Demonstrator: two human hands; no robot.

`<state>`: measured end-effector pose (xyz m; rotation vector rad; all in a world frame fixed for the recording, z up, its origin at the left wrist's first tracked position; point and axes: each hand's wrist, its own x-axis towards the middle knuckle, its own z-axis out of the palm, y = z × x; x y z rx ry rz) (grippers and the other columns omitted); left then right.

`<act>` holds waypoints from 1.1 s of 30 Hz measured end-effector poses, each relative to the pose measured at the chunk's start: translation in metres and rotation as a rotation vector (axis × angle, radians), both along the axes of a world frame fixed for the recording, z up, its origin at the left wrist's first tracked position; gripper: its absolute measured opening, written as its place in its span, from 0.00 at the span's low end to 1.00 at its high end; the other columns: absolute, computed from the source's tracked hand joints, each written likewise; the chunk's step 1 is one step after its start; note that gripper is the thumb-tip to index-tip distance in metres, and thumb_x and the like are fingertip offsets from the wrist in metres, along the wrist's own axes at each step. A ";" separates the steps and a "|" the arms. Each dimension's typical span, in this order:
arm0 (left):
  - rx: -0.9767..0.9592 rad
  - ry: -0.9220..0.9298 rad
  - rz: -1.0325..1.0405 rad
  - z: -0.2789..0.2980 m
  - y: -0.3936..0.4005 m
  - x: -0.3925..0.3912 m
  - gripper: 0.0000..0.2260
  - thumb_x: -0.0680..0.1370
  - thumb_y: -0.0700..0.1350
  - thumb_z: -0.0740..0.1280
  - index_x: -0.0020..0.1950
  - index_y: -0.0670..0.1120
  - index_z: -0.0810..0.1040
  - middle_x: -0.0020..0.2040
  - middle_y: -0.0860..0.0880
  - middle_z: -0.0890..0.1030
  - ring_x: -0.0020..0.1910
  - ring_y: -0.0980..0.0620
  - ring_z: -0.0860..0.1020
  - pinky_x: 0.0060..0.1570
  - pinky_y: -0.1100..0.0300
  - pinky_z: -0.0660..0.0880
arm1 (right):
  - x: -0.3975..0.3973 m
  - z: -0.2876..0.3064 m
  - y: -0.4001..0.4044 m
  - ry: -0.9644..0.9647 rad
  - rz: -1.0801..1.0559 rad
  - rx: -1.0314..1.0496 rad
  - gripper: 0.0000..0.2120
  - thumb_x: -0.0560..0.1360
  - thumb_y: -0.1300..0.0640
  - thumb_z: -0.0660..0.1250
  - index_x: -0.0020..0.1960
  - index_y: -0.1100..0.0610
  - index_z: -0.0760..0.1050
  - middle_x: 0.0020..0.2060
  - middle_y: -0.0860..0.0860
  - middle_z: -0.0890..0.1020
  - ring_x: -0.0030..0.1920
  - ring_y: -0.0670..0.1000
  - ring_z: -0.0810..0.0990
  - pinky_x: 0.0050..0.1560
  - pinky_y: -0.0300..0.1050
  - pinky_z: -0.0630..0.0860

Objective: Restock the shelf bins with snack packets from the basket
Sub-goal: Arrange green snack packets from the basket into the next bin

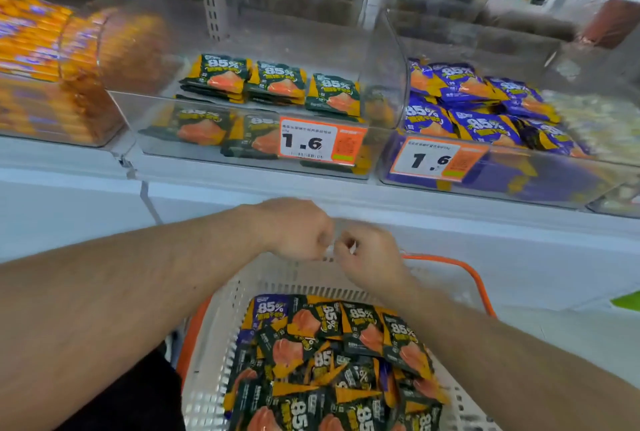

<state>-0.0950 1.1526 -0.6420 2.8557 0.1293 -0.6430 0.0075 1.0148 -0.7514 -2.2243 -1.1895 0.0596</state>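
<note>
A white basket (pixel 211 354) with an orange handle sits low in front of me, full of dark green and orange snack packets (pixel 349 358); one purple packet (pixel 270 311) lies at its far left. My left hand (pixel 298 229) and my right hand (pixel 372 259) hover close together over the basket's far rim, fingers curled in, fingertips almost touching. I see no packet in either hand. On the shelf above, a clear middle bin (pixel 156 148) holds a few green packets (pixel 277 84). The clear bin to its right (pixel 561 188) is heaped with purple packets (pixel 467 101).
Orange price tags reading 1.6 hang on the middle bin (pixel 322 141) and the right bin (pixel 433 158). A left bin holds orange packets (pixel 52 49). A clear divider wall (pixel 384 77) rises between the two bins. The white shelf edge (pixel 242 188) runs just above my hands.
</note>
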 end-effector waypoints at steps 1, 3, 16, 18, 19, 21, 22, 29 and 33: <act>0.002 0.047 -0.023 -0.004 -0.003 0.001 0.09 0.79 0.46 0.60 0.54 0.51 0.79 0.52 0.52 0.79 0.51 0.50 0.76 0.50 0.53 0.75 | 0.002 -0.017 -0.005 0.052 -0.012 -0.144 0.10 0.72 0.53 0.62 0.33 0.54 0.72 0.31 0.48 0.77 0.35 0.51 0.74 0.35 0.44 0.68; 0.005 0.112 -0.050 -0.011 -0.005 0.003 0.09 0.80 0.47 0.59 0.57 0.51 0.77 0.54 0.52 0.79 0.52 0.50 0.76 0.52 0.53 0.75 | 0.005 -0.046 -0.019 0.124 0.003 -0.445 0.09 0.75 0.55 0.62 0.36 0.52 0.73 0.35 0.48 0.77 0.38 0.51 0.76 0.35 0.44 0.71; 0.078 0.226 -0.031 -0.022 0.000 0.012 0.13 0.81 0.49 0.59 0.64 0.53 0.75 0.57 0.52 0.78 0.53 0.52 0.76 0.57 0.51 0.76 | -0.009 -0.129 -0.075 -0.086 0.261 -1.209 0.18 0.75 0.57 0.70 0.63 0.57 0.73 0.60 0.57 0.78 0.57 0.59 0.79 0.59 0.54 0.73; 0.074 0.229 -0.029 -0.024 0.000 0.013 0.13 0.82 0.49 0.59 0.65 0.53 0.75 0.58 0.52 0.78 0.54 0.52 0.75 0.57 0.52 0.75 | -0.013 -0.124 -0.073 -0.092 0.274 -1.196 0.12 0.76 0.60 0.66 0.59 0.56 0.76 0.56 0.56 0.81 0.55 0.58 0.80 0.58 0.54 0.73; 0.069 0.225 -0.026 -0.024 0.000 0.014 0.13 0.82 0.49 0.59 0.65 0.53 0.75 0.59 0.52 0.78 0.53 0.53 0.75 0.57 0.53 0.75 | -0.014 -0.120 -0.073 -0.090 0.279 -1.184 0.10 0.77 0.61 0.64 0.57 0.56 0.77 0.54 0.55 0.82 0.54 0.58 0.80 0.58 0.54 0.73; 0.057 0.219 -0.018 -0.023 0.001 0.015 0.14 0.82 0.49 0.59 0.66 0.53 0.74 0.62 0.53 0.77 0.52 0.55 0.72 0.57 0.55 0.73 | -0.014 -0.109 -0.072 -0.073 0.267 -1.127 0.09 0.78 0.61 0.61 0.55 0.57 0.77 0.52 0.56 0.82 0.53 0.58 0.80 0.54 0.52 0.72; 0.045 0.215 -0.015 -0.023 0.002 0.014 0.14 0.82 0.49 0.59 0.66 0.53 0.74 0.62 0.53 0.76 0.52 0.55 0.71 0.57 0.55 0.72 | -0.013 -0.101 -0.069 -0.062 0.247 -1.075 0.09 0.78 0.60 0.60 0.55 0.57 0.77 0.52 0.56 0.82 0.52 0.59 0.80 0.51 0.50 0.72; 0.060 0.192 -0.006 -0.023 0.018 0.010 0.12 0.80 0.53 0.62 0.57 0.47 0.75 0.56 0.48 0.78 0.52 0.49 0.76 0.50 0.53 0.73 | 0.009 -0.019 -0.031 0.395 0.061 -0.665 0.13 0.83 0.51 0.58 0.62 0.54 0.76 0.54 0.52 0.81 0.48 0.52 0.81 0.47 0.47 0.77; -0.138 0.176 0.119 -0.014 0.032 0.003 0.27 0.78 0.57 0.67 0.73 0.49 0.66 0.70 0.49 0.71 0.66 0.48 0.72 0.64 0.52 0.71 | 0.013 0.047 -0.008 0.550 0.083 -0.528 0.10 0.80 0.57 0.63 0.40 0.54 0.74 0.38 0.52 0.77 0.42 0.54 0.77 0.42 0.48 0.69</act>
